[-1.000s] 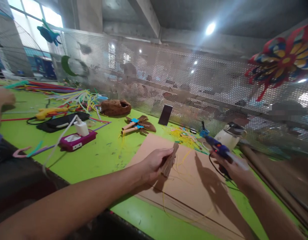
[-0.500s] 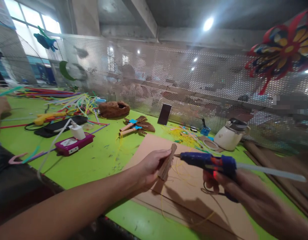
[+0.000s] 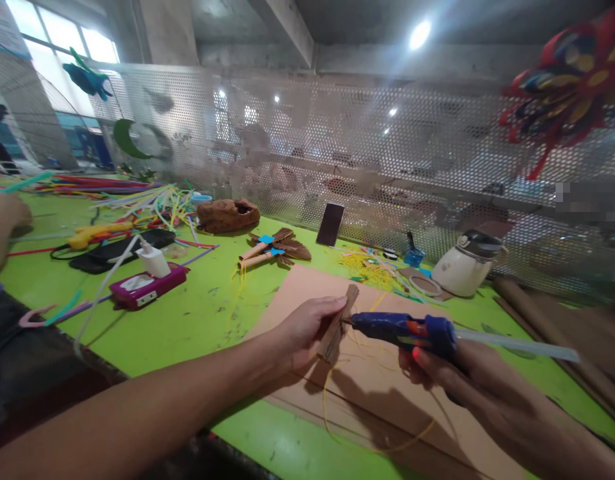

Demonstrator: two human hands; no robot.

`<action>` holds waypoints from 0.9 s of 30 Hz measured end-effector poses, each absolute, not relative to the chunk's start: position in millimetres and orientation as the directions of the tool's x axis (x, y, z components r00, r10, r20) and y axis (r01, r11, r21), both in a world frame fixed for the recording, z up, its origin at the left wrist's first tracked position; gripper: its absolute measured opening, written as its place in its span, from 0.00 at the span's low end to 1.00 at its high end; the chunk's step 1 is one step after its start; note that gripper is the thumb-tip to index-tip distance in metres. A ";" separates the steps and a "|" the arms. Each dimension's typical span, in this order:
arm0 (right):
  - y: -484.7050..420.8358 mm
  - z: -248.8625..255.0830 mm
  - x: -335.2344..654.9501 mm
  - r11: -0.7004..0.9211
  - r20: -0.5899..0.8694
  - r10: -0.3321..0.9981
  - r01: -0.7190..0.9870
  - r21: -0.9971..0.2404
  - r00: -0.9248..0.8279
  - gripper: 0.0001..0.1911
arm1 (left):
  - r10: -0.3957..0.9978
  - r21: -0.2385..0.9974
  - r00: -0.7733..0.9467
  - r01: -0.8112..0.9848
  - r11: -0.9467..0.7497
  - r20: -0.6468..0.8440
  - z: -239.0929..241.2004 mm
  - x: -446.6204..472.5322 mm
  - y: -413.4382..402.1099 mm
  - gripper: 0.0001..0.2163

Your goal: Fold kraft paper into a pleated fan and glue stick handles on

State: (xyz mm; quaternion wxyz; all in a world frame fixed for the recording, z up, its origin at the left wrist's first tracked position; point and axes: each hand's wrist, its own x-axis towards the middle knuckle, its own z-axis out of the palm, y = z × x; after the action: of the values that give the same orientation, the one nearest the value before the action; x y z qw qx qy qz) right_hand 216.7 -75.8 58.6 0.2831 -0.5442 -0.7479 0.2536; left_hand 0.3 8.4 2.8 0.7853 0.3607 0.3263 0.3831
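Note:
My left hand (image 3: 304, 330) pinches a narrow folded strip of brown paper (image 3: 338, 325), held tilted above a cardboard sheet (image 3: 282, 300). Wrapped around a blue hot glue gun (image 3: 394, 328) is my right hand (image 3: 452, 380). The gun's nozzle meets the right side of the brown strip, and a translucent glue stick (image 3: 522, 345) sticks out of its back. A thin yellow string (image 3: 326, 400) loops down below the strip onto the cardboard; where it begins is hidden.
On the green table (image 3: 207, 300) lie brown paper pieces with blue stars (image 3: 267, 250), a purple power strip (image 3: 147, 287) and a yellow glue gun (image 3: 94, 235). A phone (image 3: 330, 225) leans at the back near a white pot (image 3: 464, 267). Another person's arm (image 3: 4, 223) is at far left.
The glue gun in my right hand has moved left, bringing its nozzle from just beside the brown strip onto it. My left hand stays nearly still.

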 end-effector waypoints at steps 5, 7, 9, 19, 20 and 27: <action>-74.0 50.4 221.3 0.244 0.073 0.958 0.653 -0.717 -0.277 0.18 | 0.852 0.822 0.470 -0.375 0.428 -0.229 8.2 1.5 4.5 0.08; -73.6 48.0 222.4 0.232 0.052 0.957 0.646 -0.728 -0.285 0.18 | 0.858 0.824 0.464 -0.382 0.419 -0.221 9.1 2.1 3.7 0.08; -73.2 47.8 222.8 0.221 0.042 0.959 0.646 -0.730 -0.280 0.18 | 0.870 0.833 0.457 -0.397 0.385 -0.184 9.6 2.6 3.4 0.07; -74.8 56.7 218.3 0.169 0.005 0.972 0.681 -0.712 -0.236 0.20 | 0.873 0.889 0.476 -0.347 0.298 -0.106 10.5 -0.7 2.4 0.09; -75.3 58.4 216.8 0.168 0.008 0.974 0.692 -0.702 -0.228 0.21 | 0.873 0.896 0.479 -0.342 0.284 -0.094 10.0 -1.0 2.7 0.09; -72.1 66.4 211.1 0.123 -0.050 0.971 0.672 -0.730 -0.232 0.25 | 0.869 0.908 0.490 -0.333 0.254 -0.064 5.9 -1.3 4.8 0.10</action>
State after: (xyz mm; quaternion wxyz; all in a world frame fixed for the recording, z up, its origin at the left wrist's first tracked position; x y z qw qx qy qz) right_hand 211.1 -72.1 66.4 0.2290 -0.5759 -0.7135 0.3269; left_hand -1.3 4.8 5.9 0.7346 0.4532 0.2959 0.4091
